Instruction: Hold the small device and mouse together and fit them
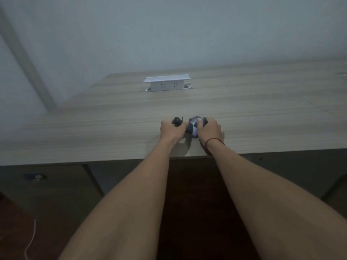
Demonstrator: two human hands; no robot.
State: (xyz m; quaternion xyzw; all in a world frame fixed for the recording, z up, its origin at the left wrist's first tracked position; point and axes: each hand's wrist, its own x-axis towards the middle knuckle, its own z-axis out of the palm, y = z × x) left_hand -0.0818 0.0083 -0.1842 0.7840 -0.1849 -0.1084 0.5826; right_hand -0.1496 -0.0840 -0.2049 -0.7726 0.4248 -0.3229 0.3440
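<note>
Left hand (pixel 171 129) grips a black plug (pixel 177 121); right hand (pixel 210 130) curls round a dark-and-white bundle (pixel 194 126), at frame centre near the table (pixel 112 128) front edge. Bundle appears light, soft and compressible; hold the rigid plug body, not its prongs.

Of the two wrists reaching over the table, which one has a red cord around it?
The wrist of the right hand carries the red cord; the left hand has a bare wrist.
</note>
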